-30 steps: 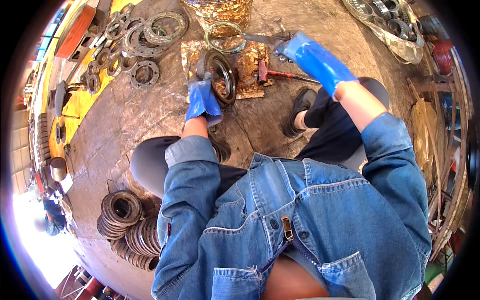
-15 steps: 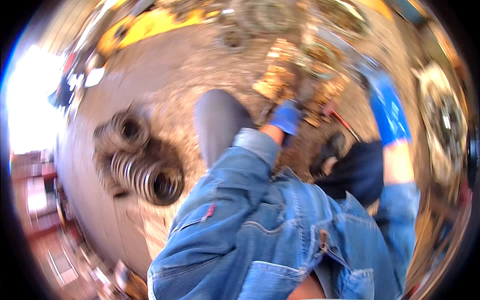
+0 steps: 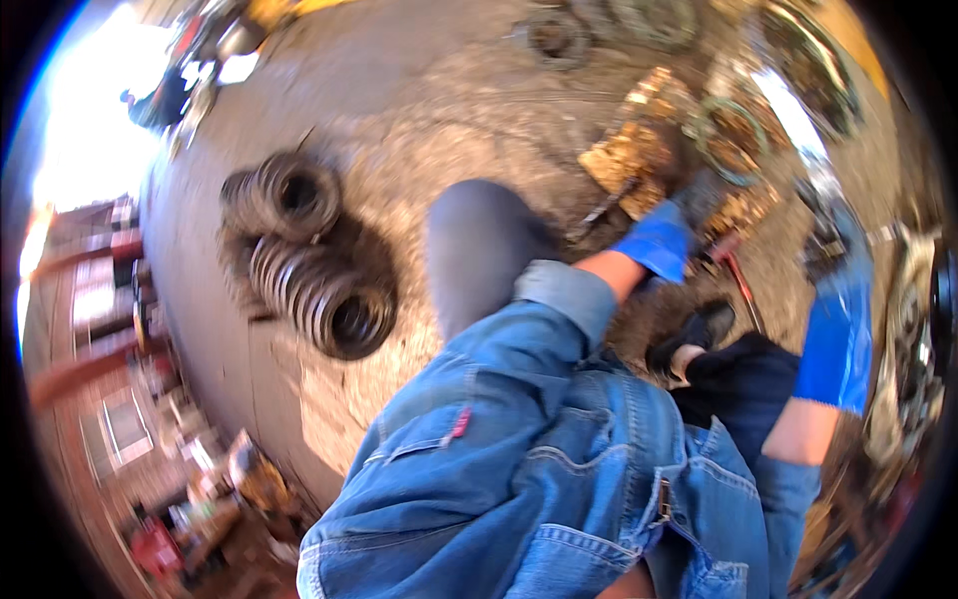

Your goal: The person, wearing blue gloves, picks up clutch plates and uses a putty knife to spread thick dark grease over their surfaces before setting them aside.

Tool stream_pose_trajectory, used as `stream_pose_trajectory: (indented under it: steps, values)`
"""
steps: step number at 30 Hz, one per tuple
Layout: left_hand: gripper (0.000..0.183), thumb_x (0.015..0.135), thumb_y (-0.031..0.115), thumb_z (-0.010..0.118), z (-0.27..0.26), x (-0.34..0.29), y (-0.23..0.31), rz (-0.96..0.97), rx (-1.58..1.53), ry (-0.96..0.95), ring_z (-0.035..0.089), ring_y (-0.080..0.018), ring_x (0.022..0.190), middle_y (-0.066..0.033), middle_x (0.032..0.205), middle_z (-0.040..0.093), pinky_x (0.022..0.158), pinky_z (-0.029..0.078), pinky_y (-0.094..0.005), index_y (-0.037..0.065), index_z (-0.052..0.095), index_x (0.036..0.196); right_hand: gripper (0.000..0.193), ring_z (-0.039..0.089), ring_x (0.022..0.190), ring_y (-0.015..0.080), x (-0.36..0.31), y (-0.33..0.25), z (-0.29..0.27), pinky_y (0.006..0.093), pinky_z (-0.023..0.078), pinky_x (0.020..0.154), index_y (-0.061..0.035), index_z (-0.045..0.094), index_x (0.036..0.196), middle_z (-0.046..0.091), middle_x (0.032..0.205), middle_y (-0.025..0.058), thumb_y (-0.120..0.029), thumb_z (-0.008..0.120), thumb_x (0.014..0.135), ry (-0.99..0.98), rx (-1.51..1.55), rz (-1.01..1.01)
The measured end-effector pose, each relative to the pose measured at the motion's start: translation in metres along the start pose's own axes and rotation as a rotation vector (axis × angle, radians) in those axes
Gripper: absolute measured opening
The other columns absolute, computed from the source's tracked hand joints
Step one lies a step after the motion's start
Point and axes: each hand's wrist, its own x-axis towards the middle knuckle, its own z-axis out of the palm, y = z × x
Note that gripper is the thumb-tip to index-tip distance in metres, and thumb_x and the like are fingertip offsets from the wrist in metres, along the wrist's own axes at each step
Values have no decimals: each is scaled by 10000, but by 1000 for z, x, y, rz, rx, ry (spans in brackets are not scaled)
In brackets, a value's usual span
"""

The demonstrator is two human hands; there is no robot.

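My right hand (image 3: 832, 238), in a blue glove with a dark, soiled front, is closed around the near end of a long shiny metal tool (image 3: 793, 115); its exact kind is blurred. The tool points away from me, past a greenish metal ring (image 3: 736, 142) lying on oily brown cardboard (image 3: 634, 145). My left hand (image 3: 689, 205), gloved the same way, reaches down to the cardboard beside the ring. Its fingers are dark and smeared, so their grip cannot be made out. Close by, a red-handled hammer-like tool (image 3: 740, 285) lies on the floor.
Stacks of metal rings (image 3: 319, 290) stand on the floor to the left. Farther off lie a round metal part (image 3: 557, 38) and a large ring (image 3: 813, 70). My bent knee (image 3: 484, 250) rises left of my hands. Greasy parts (image 3: 903, 319) sit at the right edge.
The whole view has swung, shifting the floor items rightward. My right hand has drawn back toward me with the metal tool, while my left hand stays down at the cardboard.
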Motion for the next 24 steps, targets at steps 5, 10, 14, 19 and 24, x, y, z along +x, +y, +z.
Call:
stream_pose_trajectory:
  steps: [5,10,14,19,24]
  values:
    - [247,795,215,649,-18,56,63,-92,412,-443,647,-382,887,-242,940,662,775,512,-405,48,687,973,443,576,654,167,-2,5,1,290,483,554,-61,570,1270,631,844,66,-240,642,871,186,-9,-207]
    - [215,928,139,494,-83,70,118,693,802,-659,550,-240,709,-126,872,642,703,457,-353,115,668,1052,440,582,664,168,-14,2,7,287,489,561,-55,573,1266,638,865,74,-234,643,870,165,-12,-185]
    - [217,906,167,535,-126,75,149,763,757,-722,568,-227,757,-144,898,652,739,454,-329,83,667,1056,437,587,673,169,-14,1,14,283,494,567,-50,575,1262,643,883,81,-230,645,870,175,-32,-186]
    - [260,778,208,626,-202,36,115,-77,423,-500,581,-180,838,-96,869,645,745,441,-293,29,708,947,433,593,683,169,-2,13,29,280,500,575,-44,578,1258,650,905,89,-224,646,870,146,-68,-179]
    - [253,717,211,654,-273,-44,71,-136,616,-197,550,-162,698,-96,753,627,636,421,-301,-6,700,837,430,599,693,170,10,11,41,276,506,582,-38,581,1254,657,926,98,-218,648,869,117,-117,-177]
